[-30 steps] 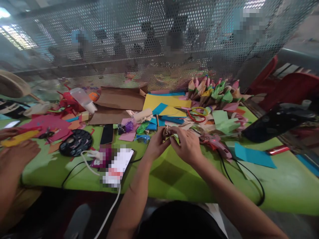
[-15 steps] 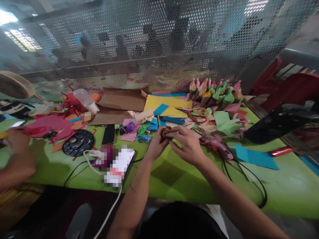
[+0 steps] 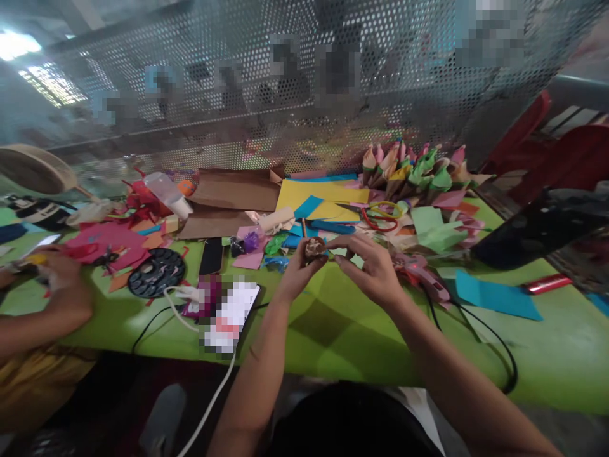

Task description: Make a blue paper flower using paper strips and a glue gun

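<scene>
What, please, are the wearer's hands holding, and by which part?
The left hand grips a small, roundish brown object, material unclear, by its side; the right hand seems empty.

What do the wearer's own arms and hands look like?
The left hand and right hand are ungloved. The left forearm and right forearm show no sleeve. A thin dark line marks the left forearm; its nature is unclear.

The small craft piece [image 3: 314, 249] is mottled in brown and tan. The table cover [image 3: 352, 349] is coloured lime green, the glue gun [image 3: 422, 277] pink; the dark tumbler [image 3: 521, 231] is flecked with pale spots, the screen [image 3: 190, 114] patterned with holes.
</scene>
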The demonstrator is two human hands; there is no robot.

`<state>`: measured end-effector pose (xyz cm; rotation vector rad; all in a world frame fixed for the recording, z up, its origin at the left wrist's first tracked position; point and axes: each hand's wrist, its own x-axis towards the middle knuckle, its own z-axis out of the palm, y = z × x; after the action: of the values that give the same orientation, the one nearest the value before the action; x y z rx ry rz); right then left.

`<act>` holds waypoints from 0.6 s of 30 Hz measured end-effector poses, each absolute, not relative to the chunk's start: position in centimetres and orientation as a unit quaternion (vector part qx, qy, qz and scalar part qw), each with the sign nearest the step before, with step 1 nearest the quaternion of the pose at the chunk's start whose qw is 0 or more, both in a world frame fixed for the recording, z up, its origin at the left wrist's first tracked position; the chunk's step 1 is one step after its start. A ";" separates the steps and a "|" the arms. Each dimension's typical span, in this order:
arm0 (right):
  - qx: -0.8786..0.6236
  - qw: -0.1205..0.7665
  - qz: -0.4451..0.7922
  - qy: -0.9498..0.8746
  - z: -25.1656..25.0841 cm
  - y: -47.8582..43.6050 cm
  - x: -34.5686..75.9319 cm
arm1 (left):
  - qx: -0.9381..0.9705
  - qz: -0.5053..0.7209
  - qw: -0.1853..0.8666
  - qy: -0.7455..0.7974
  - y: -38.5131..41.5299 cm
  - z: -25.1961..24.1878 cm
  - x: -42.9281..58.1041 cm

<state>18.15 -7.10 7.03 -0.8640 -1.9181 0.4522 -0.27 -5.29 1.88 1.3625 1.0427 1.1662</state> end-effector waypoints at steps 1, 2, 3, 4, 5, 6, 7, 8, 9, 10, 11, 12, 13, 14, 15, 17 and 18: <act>-0.361 0.476 0.159 -0.786 7.1 -7.1 18.2 | 0.559 0.486 0.511 0.437 -5.2 1.8 -0.3; -0.368 0.474 0.127 -0.790 7.0 -7.2 18.1 | 0.555 0.486 0.513 0.438 -5.2 1.8 -0.3; -0.375 0.467 0.094 -0.796 6.8 -7.2 18.0 | 0.555 0.486 0.516 0.436 -5.2 1.8 -0.4; -0.382 0.457 0.062 -0.801 6.6 -7.2 17.8 | 0.558 0.485 0.516 0.432 -5.2 1.9 -0.4; -0.390 0.445 0.035 -0.805 6.4 -7.2 17.6 | 0.564 0.483 0.515 0.428 -5.2 1.9 -0.4; -0.399 0.431 0.014 -0.809 6.2 -7.2 17.4 | 0.571 0.480 0.512 0.426 -5.2 2.0 -0.4; -0.406 0.417 -0.001 -0.813 6.0 -7.2 17.2 | 0.578 0.478 0.507 0.425 -5.2 2.0 -0.4; -0.411 0.406 -0.011 -0.816 5.8 -7.3 17.1 | 0.585 0.475 0.502 0.425 -5.3 2.1 -0.4; -0.414 0.396 -0.017 -0.820 5.7 -7.3 17.0 | 0.591 0.472 0.496 0.426 -5.3 2.1 -0.3; -0.414 0.389 -0.020 -0.823 5.6 -7.3 16.9 | 0.596 0.472 0.491 0.426 -5.3 2.1 -0.3; -0.414 0.384 -0.021 -0.825 5.5 -7.3 16.8 | 0.600 0.472 0.486 0.425 -5.3 2.1 -0.3; -0.414 0.380 -0.021 -0.827 5.4 -7.2 16.8 | 0.603 0.472 0.482 0.424 -5.3 2.1 -0.3; -0.415 0.377 -0.020 -0.828 5.3 -7.2 16.7 | 0.607 0.472 0.480 0.423 -5.3 2.0 -0.3; -0.417 0.376 -0.018 -0.827 5.2 -7.2 16.7 | 0.610 0.471 0.478 0.421 -5.3 1.9 -0.3; -0.420 0.379 -0.015 -0.825 5.2 -7.2 16.6 | 0.609 0.473 0.480 0.418 -5.3 1.8 -0.3; -0.420 0.396 -0.001 -0.817 5.2 -7.2 16.5 | 0.600 0.479 0.492 0.411 -5.2 1.7 -0.2; -0.418 0.407 0.009 -0.812 5.2 -7.2 16.5 | 0.593 0.483 0.500 0.407 -5.1 1.6 -0.2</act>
<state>16.52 -7.22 5.20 -1.0537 -2.0468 0.0226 -0.21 -5.10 1.56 1.4331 0.9852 1.1687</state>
